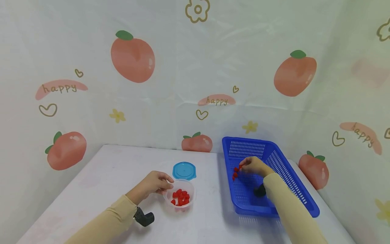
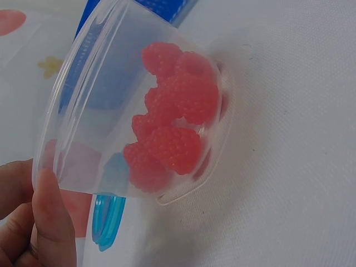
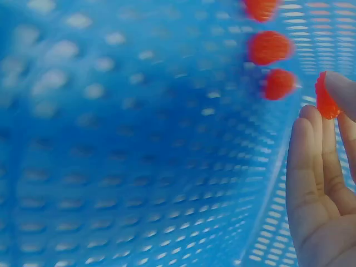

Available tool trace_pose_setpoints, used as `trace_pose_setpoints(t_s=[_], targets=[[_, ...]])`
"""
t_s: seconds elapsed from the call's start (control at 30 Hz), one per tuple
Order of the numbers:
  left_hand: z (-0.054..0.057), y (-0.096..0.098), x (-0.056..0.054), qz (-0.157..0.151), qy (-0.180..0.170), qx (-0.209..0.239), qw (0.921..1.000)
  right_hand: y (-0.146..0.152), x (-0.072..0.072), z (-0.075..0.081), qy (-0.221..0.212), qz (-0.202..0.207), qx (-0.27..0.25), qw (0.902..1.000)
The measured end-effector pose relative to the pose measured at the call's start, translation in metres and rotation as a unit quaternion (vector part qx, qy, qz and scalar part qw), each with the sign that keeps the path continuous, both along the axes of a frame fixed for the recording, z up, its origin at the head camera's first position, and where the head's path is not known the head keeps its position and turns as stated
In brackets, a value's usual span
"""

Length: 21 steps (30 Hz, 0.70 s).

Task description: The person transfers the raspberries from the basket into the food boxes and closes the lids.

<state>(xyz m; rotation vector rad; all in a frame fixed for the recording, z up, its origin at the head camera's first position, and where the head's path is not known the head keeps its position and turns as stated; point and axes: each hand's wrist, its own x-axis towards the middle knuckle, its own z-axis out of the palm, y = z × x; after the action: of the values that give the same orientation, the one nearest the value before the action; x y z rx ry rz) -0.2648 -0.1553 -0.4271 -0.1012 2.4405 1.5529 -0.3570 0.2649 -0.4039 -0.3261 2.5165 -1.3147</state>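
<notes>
Looking from the head view, one finds the work partway, as I judge it: a small heap of red, bumpy, raspberry-shaped pieces [image 1: 181,197] lies in the round, clear plastic container [image 1: 184,184], while some red berries [image 1: 235,175] lie in the blue, rectangular, perforated plastic basket [image 1: 246,200] at the right. The round, blue plastic lid [image 1: 184,170] is off and lies on the white bench [image 1: 210,220], just beyond the container. So the container is not yet covered. The left hand [image 1: 155,182] is at the container's near-left rim, and the right hand [image 1: 254,166] is inside the basket.

In the left wrist view, the grip of the left hand is closed on the rim, with the thumb against the wall; the heap rests on the container's bottom.

In the right wrist view, the grip of the right hand is narrow: thumb and fingers pinch one red berry [image 3: 322,100]. Three more berries are visible near it, not touched by the fingers; these are left in the basket.
</notes>
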Motion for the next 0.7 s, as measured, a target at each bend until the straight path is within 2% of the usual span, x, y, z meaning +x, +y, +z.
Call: trace_pose_setpoints(t_s=[0.07,0.17,0.3,0.53,0.7], targets=[[0.000,0.000,0.000,0.000,-0.001,0.001,1.0000,0.000,0.000,0.004,0.002,-0.020,-0.027,0.9994],[0.000,0.000,0.000,0.000,-0.001,0.002,1.0000,-0.001,0.002,0.012,0.006,-0.033,-0.093,0.9951],[0.000,0.000,0.000,0.001,0.000,-0.002,1.0000,-0.003,0.007,0.029,0.007,-0.046,-0.195,0.9798],[0.000,0.000,0.001,0.003,0.003,-0.005,1.0000,-0.013,0.019,0.058,0.025,-0.079,-0.259,0.9624],[-0.001,0.000,0.000,0.003,0.003,-0.004,1.0000,-0.028,0.035,0.075,0.027,-0.085,-0.309,0.9467]])
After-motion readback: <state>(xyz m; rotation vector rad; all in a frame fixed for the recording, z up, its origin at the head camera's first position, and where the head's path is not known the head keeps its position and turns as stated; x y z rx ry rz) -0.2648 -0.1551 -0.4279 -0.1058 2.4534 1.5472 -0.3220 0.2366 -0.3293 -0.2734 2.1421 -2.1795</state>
